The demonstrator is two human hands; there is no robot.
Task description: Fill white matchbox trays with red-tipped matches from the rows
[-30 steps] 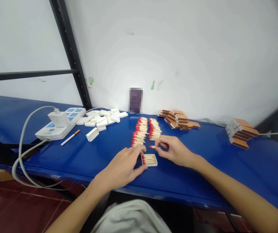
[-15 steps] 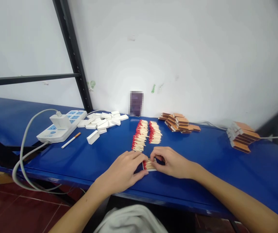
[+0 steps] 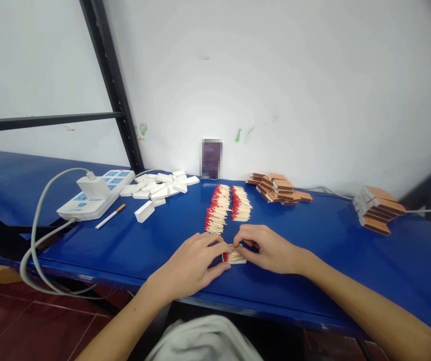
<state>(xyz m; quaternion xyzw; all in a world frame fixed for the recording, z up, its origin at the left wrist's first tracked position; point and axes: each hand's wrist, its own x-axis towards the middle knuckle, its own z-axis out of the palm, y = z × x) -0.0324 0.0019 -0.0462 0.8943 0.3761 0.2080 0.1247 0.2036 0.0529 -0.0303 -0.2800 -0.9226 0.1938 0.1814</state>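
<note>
Near edge of the blue counter (image 3: 132,250): a match tray (image 3: 234,257) filled with red-tipped matches, gripped at its 9 o'clock end by the left hand (image 3: 192,261), fingers narrow with thumb and forefinger pinching it, and at 3 o'clock by the right hand (image 3: 271,249), fingers likewise drawn narrow onto it. At 12 o'clock, just beyond, lie two rows of loose matches (image 3: 227,208). Farther back, empty white trays (image 3: 158,188) at 10 o'clock and brown sleeves (image 3: 280,187) at 1 o'clock.
</note>
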